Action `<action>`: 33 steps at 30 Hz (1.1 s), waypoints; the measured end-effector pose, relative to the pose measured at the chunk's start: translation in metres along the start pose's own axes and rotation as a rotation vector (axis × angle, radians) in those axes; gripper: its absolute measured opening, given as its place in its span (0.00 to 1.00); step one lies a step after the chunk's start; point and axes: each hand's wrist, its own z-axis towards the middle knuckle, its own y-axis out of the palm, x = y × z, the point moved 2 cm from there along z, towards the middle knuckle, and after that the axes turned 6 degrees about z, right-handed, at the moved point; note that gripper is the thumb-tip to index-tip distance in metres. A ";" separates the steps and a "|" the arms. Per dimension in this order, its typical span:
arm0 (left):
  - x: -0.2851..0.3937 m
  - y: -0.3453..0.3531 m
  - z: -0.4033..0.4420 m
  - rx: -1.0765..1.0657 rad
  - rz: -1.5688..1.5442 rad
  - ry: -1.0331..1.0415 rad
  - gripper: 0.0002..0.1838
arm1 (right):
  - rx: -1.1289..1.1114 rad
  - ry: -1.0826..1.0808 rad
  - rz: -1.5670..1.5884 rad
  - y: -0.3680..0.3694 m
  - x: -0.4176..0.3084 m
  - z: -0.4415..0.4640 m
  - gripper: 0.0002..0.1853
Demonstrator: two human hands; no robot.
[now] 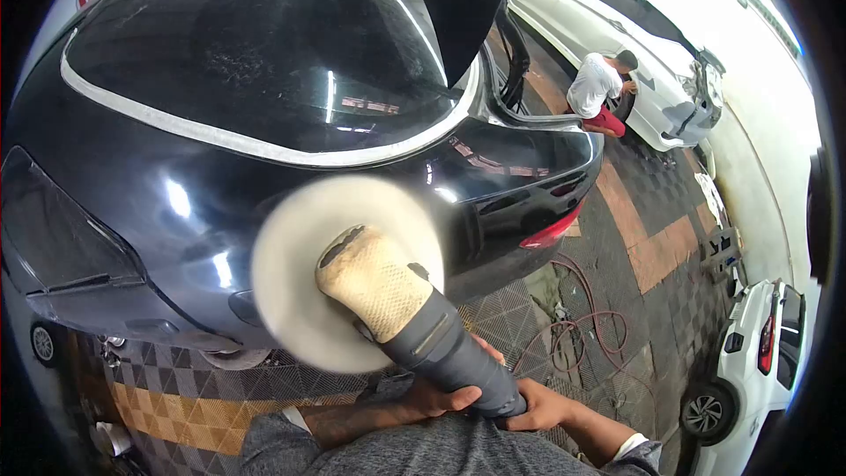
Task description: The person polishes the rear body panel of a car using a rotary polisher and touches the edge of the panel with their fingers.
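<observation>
Forearms angled inward at waist. Left hand, grip curled round dark barrel of rotary polisher, palm hidden; right hand, grip closed on its rear end. Cream, textured cover on front. Round pale pad blurred before glossy black car; whether touching, cannot tell.

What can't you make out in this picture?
All in the head view:
- Pad: blurred; its underside faces away.
- Left hand: fingers mostly hidden by the polisher.
- Lower-right white car: cut off by the picture's edge.
- Co-worker's hand: too small to tell what, if anything, it holds.
</observation>
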 end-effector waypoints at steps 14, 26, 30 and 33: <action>-0.028 0.048 0.072 -0.147 -0.031 -0.135 0.34 | 0.311 -0.037 0.248 -0.014 0.025 -0.061 0.25; -0.038 0.089 0.147 -0.202 -0.131 -0.234 0.35 | 0.285 -0.192 0.583 -0.050 0.024 -0.099 0.35; -0.027 0.091 0.147 -0.191 -0.167 -0.214 0.35 | 0.242 -0.167 0.648 -0.049 0.028 -0.103 0.34; -0.025 0.084 0.139 -0.200 -0.156 -0.186 0.34 | 0.312 -0.137 0.433 -0.054 0.036 -0.104 0.31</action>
